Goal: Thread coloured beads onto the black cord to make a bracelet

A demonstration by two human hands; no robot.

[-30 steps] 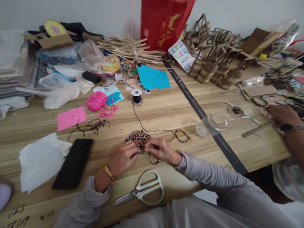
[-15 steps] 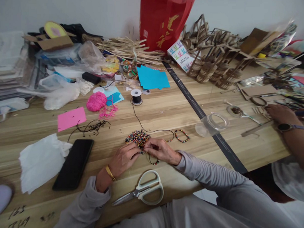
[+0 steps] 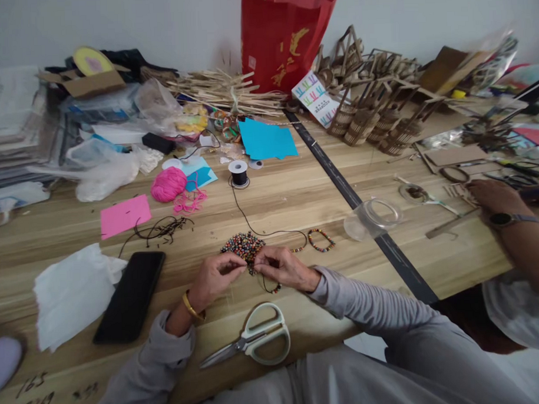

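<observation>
A heap of small multicoloured beads [image 3: 243, 245] lies on the wooden table just beyond my hands. My left hand [image 3: 214, 277], with a gold bracelet at the wrist, pinches thumb and forefinger together at the heap's near edge; whatever sits between the tips is too small to make out. Close beside it, my right hand [image 3: 284, 267] has its fingers closed on a thin black cord [image 3: 277, 232]. That cord comes from a spool [image 3: 239, 175], and some threaded beads show on both sides of the right hand. A finished-looking beaded ring [image 3: 321, 240] lies to the right.
White-handled scissors [image 3: 256, 338] lie near the front edge. A black phone [image 3: 130, 296] and white tissue [image 3: 73, 294] are at left. Pink yarn [image 3: 168, 184] and blue paper [image 3: 267, 138] lie farther back. At right is a clear container [image 3: 374, 218] and another person's hand [image 3: 494, 197].
My left hand has drawn its fingers up from the beads, thumb and forefinger now meeting in a visible pinch. The right hand stays nearly in place. The view has shifted slightly.
</observation>
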